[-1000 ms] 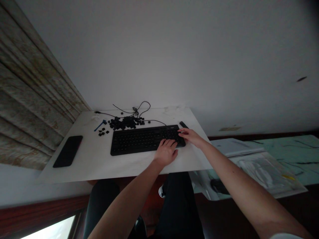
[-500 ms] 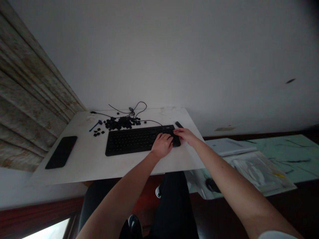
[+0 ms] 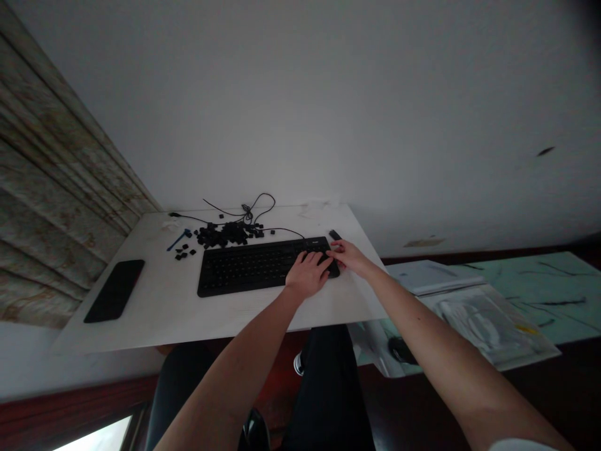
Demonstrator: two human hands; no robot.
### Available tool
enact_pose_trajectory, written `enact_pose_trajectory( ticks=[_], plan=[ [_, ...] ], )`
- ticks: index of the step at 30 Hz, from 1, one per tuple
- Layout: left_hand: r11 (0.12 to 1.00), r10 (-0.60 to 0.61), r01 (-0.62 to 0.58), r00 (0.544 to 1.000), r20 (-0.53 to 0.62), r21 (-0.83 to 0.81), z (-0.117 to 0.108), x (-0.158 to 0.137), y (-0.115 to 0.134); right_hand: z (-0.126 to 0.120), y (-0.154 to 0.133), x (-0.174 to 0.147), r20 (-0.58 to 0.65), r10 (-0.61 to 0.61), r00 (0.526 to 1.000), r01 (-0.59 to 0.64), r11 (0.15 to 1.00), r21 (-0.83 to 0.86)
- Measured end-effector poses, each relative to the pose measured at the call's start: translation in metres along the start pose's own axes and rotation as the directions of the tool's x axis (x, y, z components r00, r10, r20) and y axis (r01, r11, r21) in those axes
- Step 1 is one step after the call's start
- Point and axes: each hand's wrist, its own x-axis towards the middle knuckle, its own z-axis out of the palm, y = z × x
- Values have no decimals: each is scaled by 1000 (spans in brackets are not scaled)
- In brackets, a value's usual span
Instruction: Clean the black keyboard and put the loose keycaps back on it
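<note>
A black keyboard (image 3: 248, 266) lies on the white table (image 3: 263, 313), its keys bare of many details in the dim light. My left hand (image 3: 307, 274) rests over its right part with the fingers spread, thumb stretched to the right. At the keyboard's right edge my right hand (image 3: 350, 257) has thumb and fingertips drawn together in a pinch; whatever they hold is too small to make out. Just behind that hand lies a small dark stick-like object (image 3: 335, 235), partly hidden. Behind the keyboard sits a heap of loose black keycaps (image 3: 228, 233), with several scattered to its left.
A looped black cable (image 3: 265, 195) runs along the back of the table near the wall. A blue tool (image 3: 178, 240) lies left of the heap, and a dark phone (image 3: 115, 291) at the far left. Papers and plastic packaging (image 3: 474, 322) lie on a lower surface to the right.
My left fingers have spread out, and the thumb now reaches right toward my right hand. My right fingertips have shifted slightly toward me over the keyboard's right end.
</note>
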Motion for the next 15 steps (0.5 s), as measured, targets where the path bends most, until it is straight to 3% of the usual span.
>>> enact_pose_trajectory(
  ticks=[9,15],
  plan=[
    [1000,-15,15,1000,-22,19,2,0,3,-3,7,-8,87,-151,985,147,987,60],
    [1000,-20,21,1000,-18,12,2,0,3,-7,5,-4,107,-113,988,106,992,66]
  ],
)
